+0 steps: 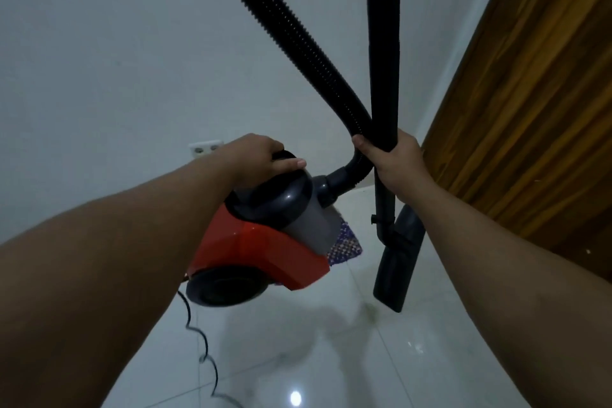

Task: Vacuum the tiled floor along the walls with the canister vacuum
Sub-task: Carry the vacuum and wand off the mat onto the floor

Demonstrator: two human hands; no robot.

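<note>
Both forearms and hands [261,156] are bare, without sleeves.

Left arm: my bare forearm reaches forward from the lower left, nearly straight.
Left hand [261,159]: palm down, my fingers curl over the handle [284,156] I grip, thumb lying along its near side.
Right arm: my bare forearm rises from the lower right, angled inward.
Right hand [394,159]: back toward me, my fingers wrap round the wand [384,76], thumb pressed on its left side.
</note>
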